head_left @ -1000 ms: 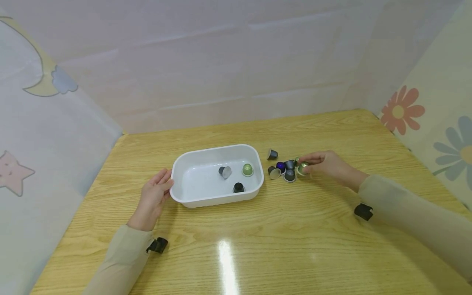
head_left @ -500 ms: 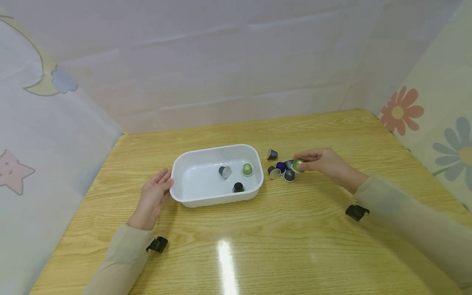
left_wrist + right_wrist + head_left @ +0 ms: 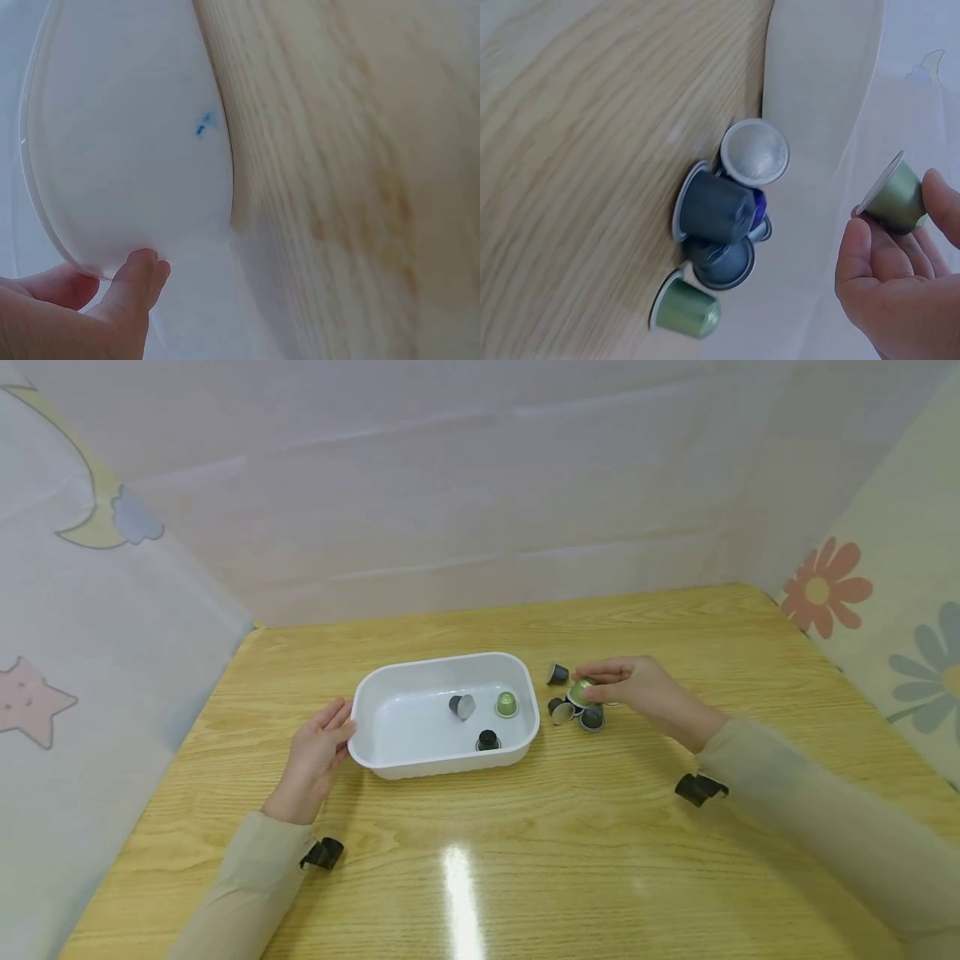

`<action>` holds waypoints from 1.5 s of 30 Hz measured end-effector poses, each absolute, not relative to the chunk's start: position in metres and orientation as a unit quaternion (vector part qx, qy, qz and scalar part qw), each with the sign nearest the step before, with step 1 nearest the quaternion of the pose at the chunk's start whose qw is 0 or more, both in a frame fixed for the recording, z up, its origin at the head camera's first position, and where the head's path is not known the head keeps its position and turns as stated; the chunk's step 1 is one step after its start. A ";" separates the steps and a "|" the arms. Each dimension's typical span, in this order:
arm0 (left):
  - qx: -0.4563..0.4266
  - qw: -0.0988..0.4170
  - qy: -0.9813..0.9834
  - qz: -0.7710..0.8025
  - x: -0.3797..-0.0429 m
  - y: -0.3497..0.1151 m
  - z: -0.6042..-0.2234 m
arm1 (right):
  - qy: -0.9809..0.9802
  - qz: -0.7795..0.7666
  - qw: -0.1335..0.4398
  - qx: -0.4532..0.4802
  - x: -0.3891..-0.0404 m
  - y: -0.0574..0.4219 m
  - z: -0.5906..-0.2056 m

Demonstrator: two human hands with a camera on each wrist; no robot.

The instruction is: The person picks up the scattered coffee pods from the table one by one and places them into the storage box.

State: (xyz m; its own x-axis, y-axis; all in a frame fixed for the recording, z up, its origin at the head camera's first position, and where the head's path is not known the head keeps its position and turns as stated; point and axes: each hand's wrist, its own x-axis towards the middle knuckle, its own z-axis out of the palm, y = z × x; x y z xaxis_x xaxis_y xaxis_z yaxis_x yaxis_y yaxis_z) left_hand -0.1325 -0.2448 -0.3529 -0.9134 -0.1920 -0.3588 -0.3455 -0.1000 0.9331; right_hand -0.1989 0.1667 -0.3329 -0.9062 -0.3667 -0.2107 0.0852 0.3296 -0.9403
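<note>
A: Head cam light?
B: Bright, even. White glare streak on worktop (image 3: 390, 877), near edge; soft shadow under right sleeve (image 3: 810, 810).
A: Wrist cams?
B: Dimmer, bluish cast. Left: soft shadow beside tub (image 3: 127, 150), worktop grain smeary. Right: capsules (image 3: 716, 208) slightly soft.

The left hand (image 3: 86, 322) pinches a white tub (image 3: 124, 142) by its rim, with fingers (image 3: 135, 279) on both sides. A small blue smudge (image 3: 204, 124) marks the outer wall near the bottom edge, beside the wood-grained desk (image 3: 330, 150) with its brownish streaks.
</note>
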 end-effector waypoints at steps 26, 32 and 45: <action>-0.196 0.051 0.663 0.720 -0.133 -0.241 -0.354 | 0.770 -0.600 0.192 -0.102 -0.199 0.112 -0.318; -0.197 0.052 0.665 0.719 -0.133 -0.239 -0.353 | 0.771 -0.599 0.183 -0.109 -0.199 0.101 -0.313; -0.195 0.051 0.668 0.716 -0.134 -0.237 -0.353 | 0.750 -0.621 0.192 -0.125 -0.196 0.072 -0.308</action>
